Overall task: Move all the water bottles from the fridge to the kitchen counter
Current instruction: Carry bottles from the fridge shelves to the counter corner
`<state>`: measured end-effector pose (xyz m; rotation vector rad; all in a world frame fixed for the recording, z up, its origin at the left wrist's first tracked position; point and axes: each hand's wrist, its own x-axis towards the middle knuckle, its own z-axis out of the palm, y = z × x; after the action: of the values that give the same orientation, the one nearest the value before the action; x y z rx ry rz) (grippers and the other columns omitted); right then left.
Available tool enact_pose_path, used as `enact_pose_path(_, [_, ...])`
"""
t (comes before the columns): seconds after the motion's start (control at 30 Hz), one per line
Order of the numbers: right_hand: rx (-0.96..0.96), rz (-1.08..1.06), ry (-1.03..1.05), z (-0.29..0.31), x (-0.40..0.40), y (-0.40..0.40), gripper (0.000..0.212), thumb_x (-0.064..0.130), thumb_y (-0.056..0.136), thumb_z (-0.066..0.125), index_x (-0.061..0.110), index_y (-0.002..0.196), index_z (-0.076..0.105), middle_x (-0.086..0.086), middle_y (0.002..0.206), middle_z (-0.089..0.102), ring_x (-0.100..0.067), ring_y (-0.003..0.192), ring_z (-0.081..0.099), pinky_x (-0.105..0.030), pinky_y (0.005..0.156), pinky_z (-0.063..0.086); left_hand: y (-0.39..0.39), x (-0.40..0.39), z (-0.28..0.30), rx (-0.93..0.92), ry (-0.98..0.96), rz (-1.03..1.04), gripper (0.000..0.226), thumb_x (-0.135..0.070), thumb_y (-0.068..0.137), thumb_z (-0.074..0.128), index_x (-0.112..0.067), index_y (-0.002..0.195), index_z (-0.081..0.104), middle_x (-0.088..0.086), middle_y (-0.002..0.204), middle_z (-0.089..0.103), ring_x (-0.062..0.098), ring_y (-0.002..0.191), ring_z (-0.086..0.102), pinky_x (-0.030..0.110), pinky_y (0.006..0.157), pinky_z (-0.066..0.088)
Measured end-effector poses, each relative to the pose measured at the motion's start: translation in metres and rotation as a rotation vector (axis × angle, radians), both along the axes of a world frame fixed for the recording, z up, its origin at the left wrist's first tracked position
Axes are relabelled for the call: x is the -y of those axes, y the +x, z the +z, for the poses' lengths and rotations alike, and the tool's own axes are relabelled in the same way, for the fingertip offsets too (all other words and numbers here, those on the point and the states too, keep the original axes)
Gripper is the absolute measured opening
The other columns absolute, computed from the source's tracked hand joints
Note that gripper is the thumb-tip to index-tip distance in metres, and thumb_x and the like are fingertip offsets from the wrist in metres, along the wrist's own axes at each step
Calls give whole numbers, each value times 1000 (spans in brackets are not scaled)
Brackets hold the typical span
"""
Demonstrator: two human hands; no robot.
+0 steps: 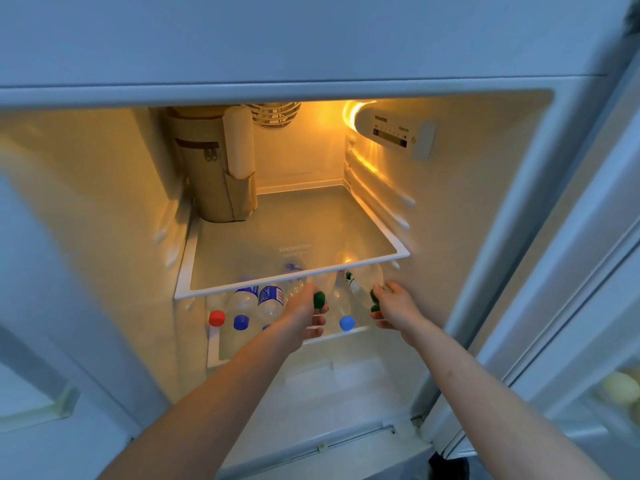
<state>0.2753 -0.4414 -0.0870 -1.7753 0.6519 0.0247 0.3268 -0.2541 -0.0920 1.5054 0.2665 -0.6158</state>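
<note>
I count at least six water bottles lying on their sides on the lower fridge shelf (346, 336), caps toward me: one red cap (216, 318), two dark blue caps, the clearer one at (241, 322), one light blue cap (347, 323) and two green caps. More bottles may lie behind them, but I cannot tell through the glass.

My left hand (304, 315) curls around the neck of the left green-capped bottle (319, 299), thumb above and fingers below. My right hand (393, 306) curls around the neck of the right green-capped bottle (363, 289), its cap just left of my palm. Whether either bottle is lifted off the shelf I cannot tell.

The light-blue-capped bottle lies between my two hands. The red and dark blue caps sit to the left of my left hand, the nearer blue one partly hidden under my wrist.

The white front edge of the upper glass shelf (291, 277) runs just above both hands, so headroom is tight. The right fridge wall (450, 237) stands just beside my right hand. Toward me the opening is clear.

On the upper shelf, far behind my left hand, stands one tan zippered bag (214, 168) with a white roll tucked in its side pocket. The open door (571, 271) is well to the right of my right arm.
</note>
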Motion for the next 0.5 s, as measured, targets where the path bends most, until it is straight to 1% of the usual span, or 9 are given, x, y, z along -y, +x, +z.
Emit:
enact_pose_path(0.03, [-2,-7,-4,0,-1,3,47,40,105,48,19,147,43,-5,101,62,-19,73,61,-35,64,58,-3,-2,-2,2,22,-17,27,-37,96,45,-13,95,58,3,76,60,16,55,50,24,52,45])
enact_pose_path(0.07, [3,-4,-5,-2,-1,5,40,42,104,50,20,137,49,-4,95,60,-19,69,59,-33,61,56,-6,-3,-3,2,44,-33,29,-39,96,45,-12,96,58,2,75,60,16,56,51,24,52,47])
enact_pose_path(0.1, [8,5,-8,-2,-2,7,28,43,103,51,20,119,54,-3,88,57,-19,66,55,-32,61,52,-9,-4,-5,3,63,-42,33,-42,98,45,-12,97,59,3,76,60,16,58,53,25,53,48])
enact_pose_path(0.13, [20,10,-7,-2,-3,9,22,42,103,52,19,103,55,-4,83,55,-19,62,52,-31,61,50,-11,-3,-6,11,84,-53,37,-45,100,46,-11,98,60,3,79,62,17,61,55,26,54,49])
enact_pose_path(0.17, [29,15,-9,-2,-3,11,24,40,103,53,19,92,54,-4,80,55,-19,60,51,-30,60,48,-12,-2,-6,25,105,-58,41,-49,101,48,-11,100,61,4,82,63,17,65,57,27,56,51])
enact_pose_path(0.2, [37,17,-4,-2,-3,12,26,37,104,52,17,88,55,-5,79,56,-19,59,50,-29,58,47,-12,-1,-8,40,119,-62,44,-51,102,48,-9,102,63,4,86,66,17,69,59,28,58,53])
enact_pose_path(0.27, [47,12,23,0,-4,14,28,33,105,51,13,88,59,-8,83,62,-20,58,53,-28,56,48,-13,0,-9,56,115,-56,45,-51,103,49,-9,105,64,4,90,71,17,73,61,29,62,54])
enact_pose_path(0.37, [74,-54,159,2,-5,10,25,28,106,51,8,96,63,-11,85,68,-16,61,59,-26,59,51,-17,-4,-8,69,119,-17,43,-48,104,48,-9,102,65,2,86,73,14,71,60,28,63,50])
enact_pose_path(0.5, [71,-70,237,-3,-6,-12,24,27,106,51,8,102,65,-10,89,72,-13,70,68,-27,65,51,-33,-19,-9,83,129,17,44,-46,105,47,-6,105,66,2,86,73,13,71,57,26,61,48])
